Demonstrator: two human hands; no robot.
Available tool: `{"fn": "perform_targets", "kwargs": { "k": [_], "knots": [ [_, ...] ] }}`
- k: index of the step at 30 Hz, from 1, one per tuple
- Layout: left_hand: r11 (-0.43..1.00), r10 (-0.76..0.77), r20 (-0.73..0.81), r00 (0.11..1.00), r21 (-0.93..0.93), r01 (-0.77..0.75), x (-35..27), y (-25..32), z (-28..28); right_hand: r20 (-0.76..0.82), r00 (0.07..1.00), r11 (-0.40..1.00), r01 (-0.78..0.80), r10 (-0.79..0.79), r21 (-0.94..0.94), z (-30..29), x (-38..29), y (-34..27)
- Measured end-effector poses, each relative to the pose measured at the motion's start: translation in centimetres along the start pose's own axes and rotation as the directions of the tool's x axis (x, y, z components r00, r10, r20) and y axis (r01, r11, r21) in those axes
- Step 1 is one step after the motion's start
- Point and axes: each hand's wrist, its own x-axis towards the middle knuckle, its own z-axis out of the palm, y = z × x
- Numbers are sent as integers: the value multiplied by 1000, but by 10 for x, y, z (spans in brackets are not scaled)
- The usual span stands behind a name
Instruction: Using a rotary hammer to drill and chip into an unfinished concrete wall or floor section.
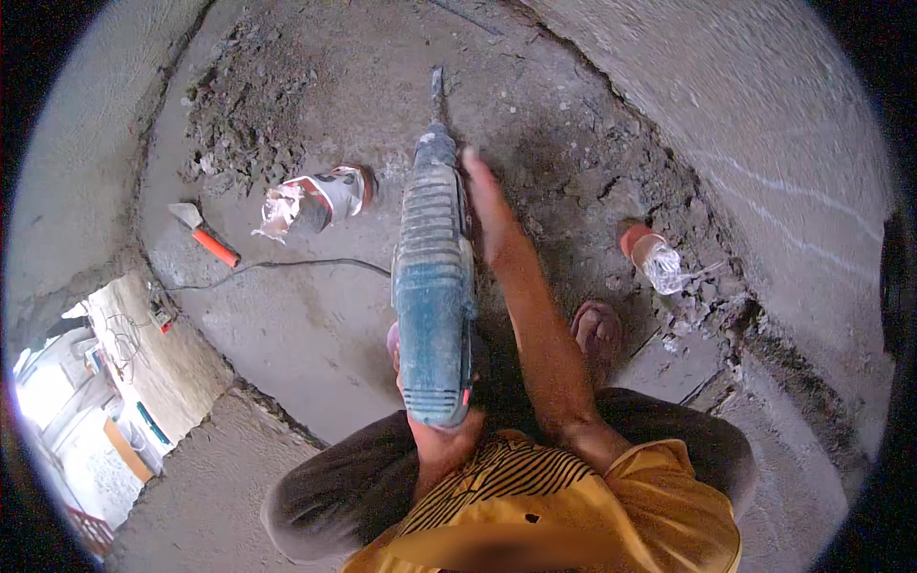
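A blue rotary hammer (433,308), coated with dust, lies lengthwise in front of me, its chisel bit (438,93) pointing away from me. My left hand (444,433) is at its rear end, around the handle; the tool body hides most of the fingers. Beside the front right side of the tool is my right hand (486,200), blurred, with fingers extended and nothing visible in it. Below them is a rough concrete floor (322,315), broken up towards the right. Whether the bit touches the floor cannot be told.
Rubble (247,122) is heaped at upper left. A torn wrapped package (333,197), a trowel (208,240) with an orange handle and a power cable (308,263) lie left. A container with clear plastic (659,265) is at right, near my sandalled foot (597,333). Walls curve around both sides.
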Motion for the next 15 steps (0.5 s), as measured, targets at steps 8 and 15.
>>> {"fn": "perform_targets", "kwargs": {
  "k": [8, 15],
  "knots": [
    [986, -82, 119, 989, -132, 98, -25, -49, -6, 112, 991, 973, -99, 77, 207, -14, -35, -4],
    [992, 100, 140, 985, -88, -88, -5, -27, 19, 118, 991, 935, -98, 61, 340, -57, -50, -4]
  ]
}}
